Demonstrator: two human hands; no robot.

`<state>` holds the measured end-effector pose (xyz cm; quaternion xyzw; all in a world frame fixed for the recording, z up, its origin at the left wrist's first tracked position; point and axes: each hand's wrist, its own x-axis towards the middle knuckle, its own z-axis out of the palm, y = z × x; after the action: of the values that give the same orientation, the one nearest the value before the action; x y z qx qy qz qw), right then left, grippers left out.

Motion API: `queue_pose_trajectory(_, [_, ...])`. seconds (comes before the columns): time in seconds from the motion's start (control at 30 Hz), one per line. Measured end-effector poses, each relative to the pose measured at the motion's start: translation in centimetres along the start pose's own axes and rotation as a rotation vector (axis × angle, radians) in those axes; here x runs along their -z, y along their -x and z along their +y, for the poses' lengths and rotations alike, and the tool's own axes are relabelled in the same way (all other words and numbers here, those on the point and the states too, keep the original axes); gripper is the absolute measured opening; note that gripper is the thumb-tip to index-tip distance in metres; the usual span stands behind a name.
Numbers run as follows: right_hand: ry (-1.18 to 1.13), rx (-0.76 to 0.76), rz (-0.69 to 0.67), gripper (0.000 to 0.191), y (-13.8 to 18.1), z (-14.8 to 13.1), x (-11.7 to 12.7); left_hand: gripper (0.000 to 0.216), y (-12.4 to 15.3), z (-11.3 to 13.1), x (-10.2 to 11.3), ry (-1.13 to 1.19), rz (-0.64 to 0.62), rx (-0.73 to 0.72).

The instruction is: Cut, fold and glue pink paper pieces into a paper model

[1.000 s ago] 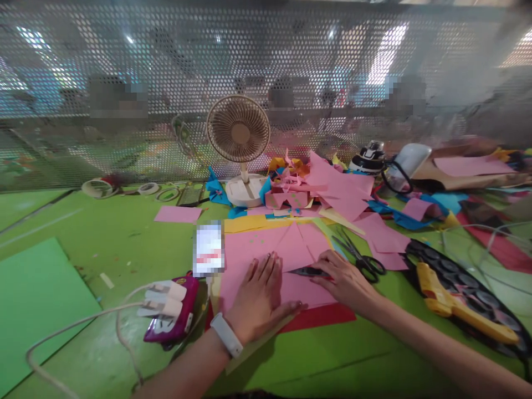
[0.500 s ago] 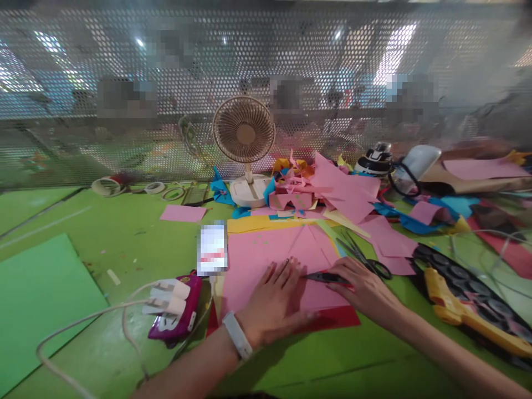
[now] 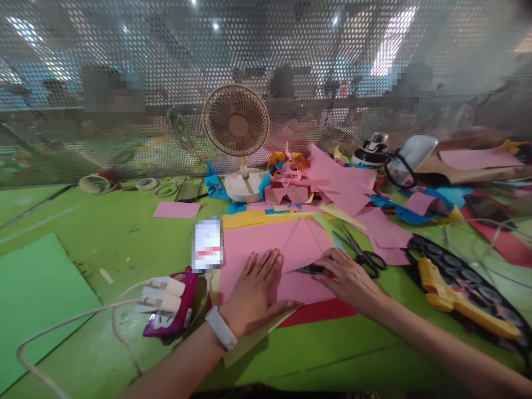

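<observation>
My left hand point(image 3: 260, 288), with a white band on the wrist, lies flat on a pink sheet of paper point(image 3: 245, 238), fingers stretched out. In my right hand point(image 3: 347, 280) is a dark utility knife point(image 3: 310, 269) with a bit of red on it, fingers closed around its body. Its thin tip points left and rests at or just above the pink sheet; I cannot tell which. Beneath the pink sheet, red paper point(image 3: 320, 313) and pale yellow paper point(image 3: 253, 346) stick out toward me. Black scissors point(image 3: 359, 252) lie to the right of the right hand.
A phone point(image 3: 208, 245) and a purple power adapter point(image 3: 172, 305) with white plugs stand left of the papers. Behind are a small fan point(image 3: 236, 124) and a pile of paper scraps point(image 3: 341, 177). A yellow glue gun point(image 3: 461, 302) lies on a black tray point(image 3: 477, 274) at right.
My left hand has slid left and slightly back toward me along the pink sheet. The knife tip has shifted left, and more pale yellow paper shows underneath. The view has tilted slightly.
</observation>
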<state>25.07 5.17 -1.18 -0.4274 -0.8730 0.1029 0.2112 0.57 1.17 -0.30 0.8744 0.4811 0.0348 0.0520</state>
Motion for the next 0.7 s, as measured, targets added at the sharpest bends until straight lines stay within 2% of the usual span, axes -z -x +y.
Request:
queue_pose_trajectory(0.2, [-0.062,0.019,-0.023,0.017,0.27,0.05,0.19,0.082,0.01,-0.02,0.05,0.009,0.037,0.002])
queue_pose_trajectory(0.37, [-0.056,0.004,-0.046,0.017,0.21,-0.26,0.29,0.082,0.07,-0.03,0.31,0.028,0.003,-0.003])
queue_pose_trajectory(0.7, [-0.065,0.055,-0.012,0.018,0.26,-0.48,-0.10,0.083,0.09,-0.21,0.29,0.072,0.001,0.000])
